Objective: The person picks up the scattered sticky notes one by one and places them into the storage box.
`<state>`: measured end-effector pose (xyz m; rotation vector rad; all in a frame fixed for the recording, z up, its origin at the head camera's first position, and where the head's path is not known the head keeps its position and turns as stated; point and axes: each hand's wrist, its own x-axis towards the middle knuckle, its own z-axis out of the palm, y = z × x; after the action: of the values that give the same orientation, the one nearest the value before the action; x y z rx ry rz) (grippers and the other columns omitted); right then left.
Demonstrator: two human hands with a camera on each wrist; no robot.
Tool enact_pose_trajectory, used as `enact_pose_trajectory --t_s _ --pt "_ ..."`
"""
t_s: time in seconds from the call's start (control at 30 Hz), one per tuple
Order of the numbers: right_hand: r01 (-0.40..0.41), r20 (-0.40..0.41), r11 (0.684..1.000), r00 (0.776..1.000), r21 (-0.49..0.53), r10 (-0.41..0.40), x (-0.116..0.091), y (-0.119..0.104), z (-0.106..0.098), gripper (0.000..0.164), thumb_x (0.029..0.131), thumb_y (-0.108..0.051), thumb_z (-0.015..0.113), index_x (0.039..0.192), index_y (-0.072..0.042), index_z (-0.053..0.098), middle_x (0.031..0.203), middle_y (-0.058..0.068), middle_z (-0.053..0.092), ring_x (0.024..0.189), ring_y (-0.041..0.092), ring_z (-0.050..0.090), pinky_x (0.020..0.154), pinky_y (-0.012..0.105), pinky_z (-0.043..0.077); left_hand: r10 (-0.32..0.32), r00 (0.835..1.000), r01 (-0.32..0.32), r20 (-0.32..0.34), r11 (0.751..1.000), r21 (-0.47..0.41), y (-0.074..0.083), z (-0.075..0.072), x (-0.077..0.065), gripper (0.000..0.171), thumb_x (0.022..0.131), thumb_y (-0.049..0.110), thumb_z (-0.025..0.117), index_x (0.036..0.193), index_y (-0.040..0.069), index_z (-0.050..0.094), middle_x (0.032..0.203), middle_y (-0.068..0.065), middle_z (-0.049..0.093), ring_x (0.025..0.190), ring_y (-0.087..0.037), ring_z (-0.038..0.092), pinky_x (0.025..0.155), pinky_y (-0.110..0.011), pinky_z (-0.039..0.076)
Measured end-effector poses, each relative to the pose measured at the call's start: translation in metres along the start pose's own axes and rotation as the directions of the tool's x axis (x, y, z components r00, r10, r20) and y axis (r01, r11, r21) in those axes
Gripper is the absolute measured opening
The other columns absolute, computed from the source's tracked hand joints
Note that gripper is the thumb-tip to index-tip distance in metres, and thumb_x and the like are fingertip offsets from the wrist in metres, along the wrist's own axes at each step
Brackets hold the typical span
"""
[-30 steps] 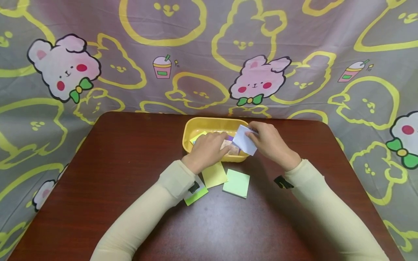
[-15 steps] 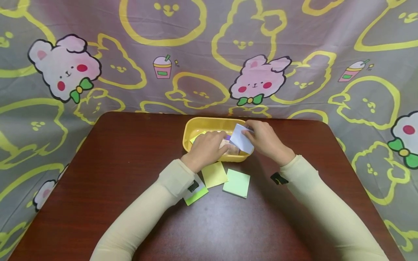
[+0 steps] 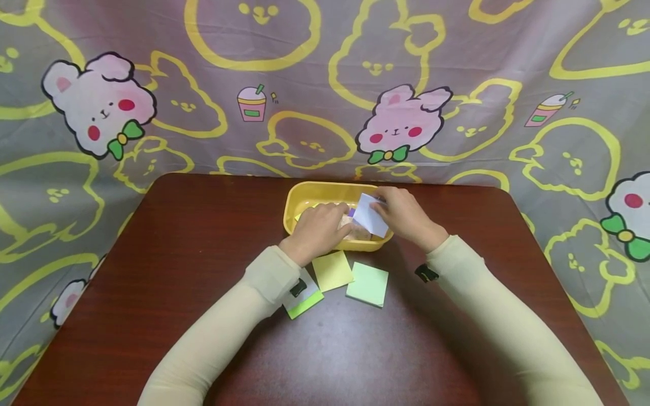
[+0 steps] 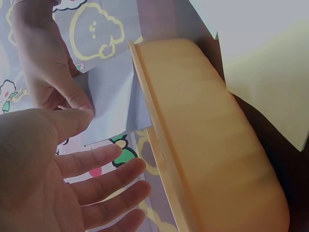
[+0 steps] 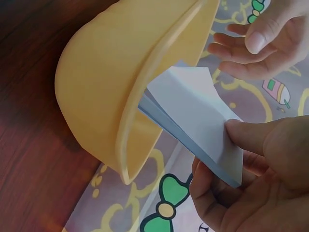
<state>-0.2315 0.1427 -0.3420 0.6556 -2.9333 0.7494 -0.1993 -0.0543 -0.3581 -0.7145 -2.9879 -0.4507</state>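
Observation:
My right hand [image 3: 406, 215] pinches a pale blue sticky note pad [image 5: 193, 116] between thumb and fingers, its far corner tilted in over the rim of a yellow plastic bin [image 3: 325, 186]. Above the bin's near left side hovers my left hand [image 3: 317, 230]; in the left wrist view its fingers [image 4: 113, 193] are spread and loosely bent, with nothing in them. Inside the bin I see part of a purple thing [image 3: 351, 212] and a pale patterned thing [image 3: 359, 231], both partly covered by hands and pad.
In front of the bin lie a yellow sticky note pad [image 3: 332, 272], a light green pad [image 3: 368, 285] and a grey-and-green pad [image 3: 304, 299] partly under the left wrist. Behind the brown table [image 3: 213, 225] hangs a cartoon-printed cloth [image 3: 299, 84].
My right hand has moved a little to the left with the blue pad, bringing it further over the bin. My left hand has shifted only slightly.

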Motion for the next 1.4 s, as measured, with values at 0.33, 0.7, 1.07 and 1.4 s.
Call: enact_pose_trajectory --t_s 0.33,0.7,1.07,1.4 --pt "-0.030 0.062 1.000 0.998 -0.004 0.030 0.009 -0.002 0.008 0.023 0.090 -0.013 0.059 0.106 0.003 0.065 0.094 0.014 0.067 0.074 0.023 0.058 0.065 0.035 0.050 -0.009 1.000 0.009 -0.008 1.000 -0.009 -0.005 0.000 0.002 0.040 0.092 0.040 0.053 0.119 0.012 0.060 0.101 -0.005 0.066 0.085 -0.022 0.061 0.067 -0.038 0.048" --pt "-0.065 0.126 0.997 0.990 -0.044 0.070 0.015 -0.002 0.017 0.023 0.092 -0.013 0.056 0.108 0.002 0.064 0.097 0.013 0.066 0.078 0.023 0.057 0.069 0.035 0.049 -0.030 1.000 0.030 0.011 1.000 -0.011 -0.011 0.004 0.004 0.041 0.092 0.040 0.053 0.122 0.013 0.059 0.110 -0.005 0.066 0.091 -0.022 0.062 0.071 -0.037 0.049" --pt "-0.042 0.169 0.997 0.984 -0.069 0.053 0.019 0.005 0.024 0.024 0.091 -0.010 0.057 0.110 0.002 0.064 0.102 0.015 0.065 0.085 0.024 0.058 0.077 0.038 0.049 -0.046 0.998 0.045 0.032 0.999 0.009 -0.013 0.007 0.008 0.041 0.093 0.040 0.050 0.122 0.013 0.059 0.107 -0.005 0.066 0.088 -0.022 0.062 0.069 -0.037 0.049" --pt "-0.037 0.199 0.995 0.978 -0.097 0.056 0.024 0.006 0.026 0.024 0.090 -0.009 0.057 0.108 0.003 0.065 0.103 0.016 0.066 0.087 0.025 0.058 0.079 0.039 0.049 -0.060 0.997 0.060 0.057 0.998 0.007 -0.015 0.010 0.009 0.040 0.093 0.040 0.051 0.121 0.013 0.059 0.103 -0.005 0.066 0.085 -0.021 0.062 0.067 -0.037 0.048"
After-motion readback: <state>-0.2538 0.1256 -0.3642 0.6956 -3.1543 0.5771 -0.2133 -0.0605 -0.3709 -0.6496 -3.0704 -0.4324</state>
